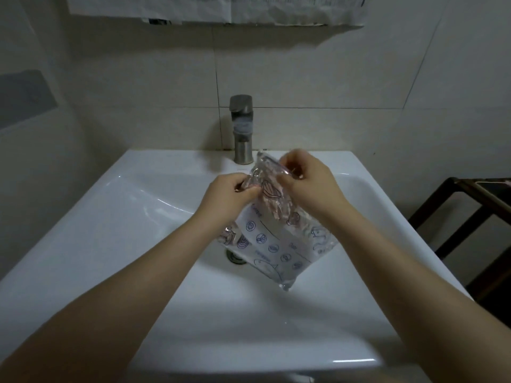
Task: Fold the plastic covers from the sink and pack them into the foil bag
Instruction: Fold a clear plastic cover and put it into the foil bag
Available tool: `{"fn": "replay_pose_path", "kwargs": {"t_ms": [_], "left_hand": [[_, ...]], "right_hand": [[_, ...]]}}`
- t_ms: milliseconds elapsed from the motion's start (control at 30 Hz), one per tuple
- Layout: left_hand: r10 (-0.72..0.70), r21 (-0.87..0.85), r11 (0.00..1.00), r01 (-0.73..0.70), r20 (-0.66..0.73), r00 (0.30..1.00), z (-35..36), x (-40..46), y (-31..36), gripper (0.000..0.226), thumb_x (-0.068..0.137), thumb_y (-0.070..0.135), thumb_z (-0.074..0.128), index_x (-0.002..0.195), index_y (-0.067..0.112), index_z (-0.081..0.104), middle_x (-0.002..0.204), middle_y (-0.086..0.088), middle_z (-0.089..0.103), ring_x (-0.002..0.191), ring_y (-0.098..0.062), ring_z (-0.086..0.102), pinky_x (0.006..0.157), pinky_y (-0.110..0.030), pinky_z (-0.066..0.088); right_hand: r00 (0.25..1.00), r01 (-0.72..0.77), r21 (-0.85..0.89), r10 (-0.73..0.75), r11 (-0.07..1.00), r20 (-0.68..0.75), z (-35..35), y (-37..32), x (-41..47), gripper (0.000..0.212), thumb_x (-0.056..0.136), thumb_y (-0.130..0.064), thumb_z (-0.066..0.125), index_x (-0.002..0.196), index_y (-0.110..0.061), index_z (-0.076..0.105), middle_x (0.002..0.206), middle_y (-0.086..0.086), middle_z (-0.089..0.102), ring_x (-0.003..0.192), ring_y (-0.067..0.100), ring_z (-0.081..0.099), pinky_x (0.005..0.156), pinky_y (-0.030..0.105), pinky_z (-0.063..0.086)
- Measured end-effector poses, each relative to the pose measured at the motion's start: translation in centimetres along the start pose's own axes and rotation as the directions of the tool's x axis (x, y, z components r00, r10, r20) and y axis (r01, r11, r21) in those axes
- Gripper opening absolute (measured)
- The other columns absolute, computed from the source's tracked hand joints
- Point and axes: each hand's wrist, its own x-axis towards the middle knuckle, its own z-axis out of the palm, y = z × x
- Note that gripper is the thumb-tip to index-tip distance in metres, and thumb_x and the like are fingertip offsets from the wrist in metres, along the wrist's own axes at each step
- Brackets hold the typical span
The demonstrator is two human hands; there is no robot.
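Both hands, left hand (231,189) and right hand (305,178), pinch the foil bag (279,244) mouth at twelve o'clock; a slipping pinch could spill the covers into the sink (132,217).

Steel tap (242,128) against tiled wall (304,73), dark wooden rack (470,217) at right, paper sheets (215,9) hanging above.

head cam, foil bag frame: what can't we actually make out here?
- Foil bag mouth: hidden by left hand and right hand gripping its top.
- Plastic covers inside: count and fold state unreadable through crinkled film.
- Bag print: too small to read.
- Drain: partly behind the bag.
- Dark rack: cut by right edge.
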Motion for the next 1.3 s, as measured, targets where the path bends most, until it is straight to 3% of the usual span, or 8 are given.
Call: {"fn": "replay_pose_path", "kwargs": {"t_ms": [100, 233, 600, 767, 933, 1000, 1167, 1300], "left_hand": [[0.036, -0.063, 0.997, -0.036, -0.002, 0.999, 0.4, -0.2, 0.3, 0.019, 0.083, 0.015, 0.065, 0.065, 0.015, 0.061, 0.062, 0.001, 0.052, 0.061, -0.013, 0.045, 0.063, -0.03, 0.035], [0.039, -0.113, 0.993, -0.039, -0.004, 0.999, -0.8, -0.1, 0.2, 0.011, 0.081, 0.021, 0.07, 0.078, 0.011, 0.066, 0.07, -0.007, 0.063, 0.067, -0.012, 0.056, 0.065, -0.028, 0.045], [-0.04, -0.121, 0.991, 0.053, 0.108, 0.993, -4.3, -0.1, -4.2, 0.02, 0.083, -0.003, 0.063, 0.074, 0.014, 0.064, 0.055, 0.01, 0.064, 0.053, 0.001, 0.056, 0.058, -0.013, 0.047], [-0.146, -0.34, 0.936, 0.096, -0.124, 0.981, -4.6, 0.3, -4.6, 0.018, 0.087, 0.002, 0.059, 0.072, 0.012, 0.059, 0.056, 0.011, 0.064, 0.054, 0.001, 0.055, 0.064, -0.013, 0.047], [-0.255, -0.684, 0.64, 0.351, 0.242, 0.936, -1.8, -1.3, -4.6, 0.014, 0.084, 0.022, 0.062, 0.095, 0.019, 0.054, 0.091, 0.002, 0.065, 0.083, -0.015, 0.061, 0.08, -0.032, 0.044], [-0.219, -0.616, 0.662, 0.427, 0.385, 0.896, -0.8, -2.1, -4.2, 0.015, 0.082, 0.014, 0.063, 0.095, 0.018, 0.059, 0.086, 0.005, 0.071, 0.079, -0.014, 0.066, 0.08, -0.035, 0.049], [-0.205, -0.574, 0.713, 0.402, 0.377, 0.903, 0.6, -2.7, -3.7, 0.019, 0.077, 0.0, 0.061, 0.08, 0.016, 0.071, 0.077, 0.005, 0.073, 0.074, -0.012, 0.069, 0.076, -0.032, 0.055], [-0.136, -0.836, 0.446, 0.321, 0.291, 0.947, -0.5, -2.0, -3.9, 0.018, 0.054, 0.013, 0.081, 0.071, 0.016, 0.075, 0.077, 0.0, 0.073, 0.069, -0.012, 0.07, 0.058, -0.028, 0.057]], "right_hand": [[0.99, 0.136, -0.165, -0.141, 0.977, -0.024, -0.2, -0.6, 1.0, 0.033, 0.091, -0.029, 0.056, 0.12, -0.014, 0.056, 0.119, 0.005, 0.054, 0.107, 0.014, 0.049, 0.088, 0.022, 0.035], [0.989, 0.144, -0.115, -0.147, 0.983, -0.013, -0.7, -1.3, 2.6, 0.025, 0.094, -0.024, 0.053, 0.079, -0.006, 0.062, 0.059, -0.001, 0.049, 0.052, 0.008, 0.04, 0.053, 0.027, 0.029], [0.981, -0.049, 0.179, 0.08, 0.983, -0.175, -1.9, 1.8, 3.8, 0.028, 0.093, -0.018, 0.051, 0.066, -0.013, 0.049, 0.053, 0.002, 0.042, 0.041, 0.006, 0.035, 0.044, 0.023, 0.028], [0.97, 0.004, 0.207, 0.046, 0.978, -0.238, -2.1, 2.6, 3.5, 0.029, 0.092, -0.017, 0.053, 0.063, -0.015, 0.05, 0.044, -0.01, 0.04, 0.04, 0.003, 0.034, 0.044, 0.022, 0.028], [0.95, -0.002, 0.385, 0.122, 0.923, -0.288, -2.4, 1.2, 4.1, 0.026, 0.094, -0.014, 0.05, 0.07, -0.021, 0.057, 0.058, -0.005, 0.048, 0.051, 0.006, 0.042, 0.053, 0.024, 0.037], [0.957, -0.024, 0.435, 0.146, 0.9, -0.25, -2.6, 0.3, 4.3, 0.025, 0.095, -0.014, 0.049, 0.073, -0.019, 0.06, 0.062, -0.003, 0.052, 0.055, 0.008, 0.047, 0.057, 0.025, 0.041], [0.988, -0.034, 0.454, 0.098, 0.89, -0.117, -2.5, -0.7, 4.6, 0.02, 0.092, -0.028, 0.056, 0.093, -0.011, 0.066, 0.079, 0.0, 0.064, 0.069, 0.009, 0.059, 0.067, 0.021, 0.049], [0.993, -0.026, 0.337, 0.062, 0.941, -0.098, -3.9, -0.3, 4.0, 0.052, 0.084, -0.043, 0.064, 0.125, -0.012, 0.054, 0.121, 0.0, 0.06, 0.109, 0.013, 0.057, 0.093, 0.026, 0.045]]}}
